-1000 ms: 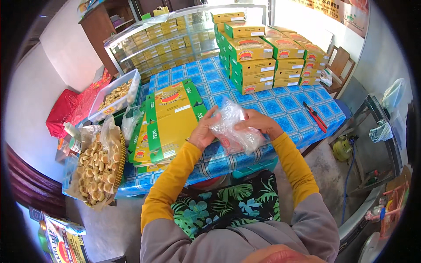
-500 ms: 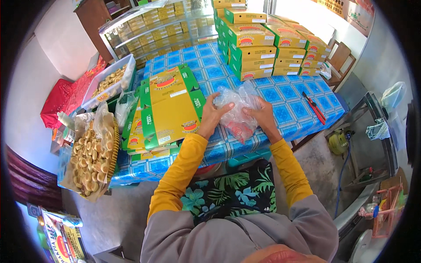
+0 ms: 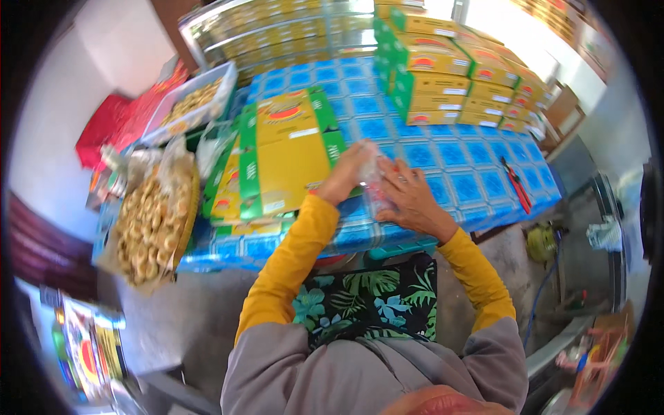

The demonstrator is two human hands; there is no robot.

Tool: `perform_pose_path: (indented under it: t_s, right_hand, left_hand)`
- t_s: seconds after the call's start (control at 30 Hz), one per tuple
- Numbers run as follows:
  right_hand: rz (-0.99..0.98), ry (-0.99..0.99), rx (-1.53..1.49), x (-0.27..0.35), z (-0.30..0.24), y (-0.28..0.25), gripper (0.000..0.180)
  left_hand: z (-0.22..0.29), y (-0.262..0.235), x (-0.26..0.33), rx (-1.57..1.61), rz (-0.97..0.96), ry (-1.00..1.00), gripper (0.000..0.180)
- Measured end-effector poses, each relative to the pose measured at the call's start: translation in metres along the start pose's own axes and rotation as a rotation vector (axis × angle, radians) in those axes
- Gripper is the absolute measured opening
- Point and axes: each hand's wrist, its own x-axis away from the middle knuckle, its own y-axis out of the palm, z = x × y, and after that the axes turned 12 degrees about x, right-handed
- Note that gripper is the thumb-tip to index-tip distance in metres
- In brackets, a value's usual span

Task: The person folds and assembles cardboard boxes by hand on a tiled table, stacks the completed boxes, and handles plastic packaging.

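Note:
A clear, crumpled plastic bag (image 3: 374, 181) with a reddish print is squeezed between my hands over the table. My left hand (image 3: 348, 171) closes on its left side, the fingers smeared by motion. From the right, my right hand (image 3: 416, 199) holds the bag with its back turned up, thumb low and fingers toward the bag. Part of the bag is hidden by both hands. Just left of my left hand lies a stack of flattened green and gold cardboard boxes (image 3: 287, 162).
Folded green and gold boxes (image 3: 432, 90) are stacked at the far right on the blue checked tablecloth (image 3: 446, 176). Red-handled pliers (image 3: 516, 185) lie near the right end. At left are a basket of round pastries (image 3: 149, 228) and a plastic tub (image 3: 225, 90) of more pastries.
The bag, spread wide between my hands before, is now pressed into a narrow bundle. My right hand has turned its back upward and come closer to my left. The whole view has shifted slightly.

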Motion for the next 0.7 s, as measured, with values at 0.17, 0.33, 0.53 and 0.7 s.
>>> perform_pose_path:
  t_s: [0.17, 0.33, 0.53, 0.7]
  right_hand:
    - [-0.013, 0.004, 0.018, 0.001, -0.004, 0.007, 0.088]
    - [0.009, -0.013, 0.001, -0.006, -0.007, 0.008, 0.08]
    - [0.153, 0.497, -1.481, -0.009, 0.044, -0.007, 0.061]
    - [0.163, 0.356, -1.273, -0.029, 0.024, -0.021, 0.053]
  left_hand:
    - [-0.016, 0.006, -0.003, -0.206, 0.104, 0.121, 0.054]
    - [-0.04, -0.003, -0.003, -0.819, 0.317, 0.561, 0.041]
    - [-0.02, 0.011, 0.008, -0.547, 0.146, 0.595, 0.035]
    - [0.019, 0.027, 0.014, -0.292, 0.319, 0.474, 0.046]
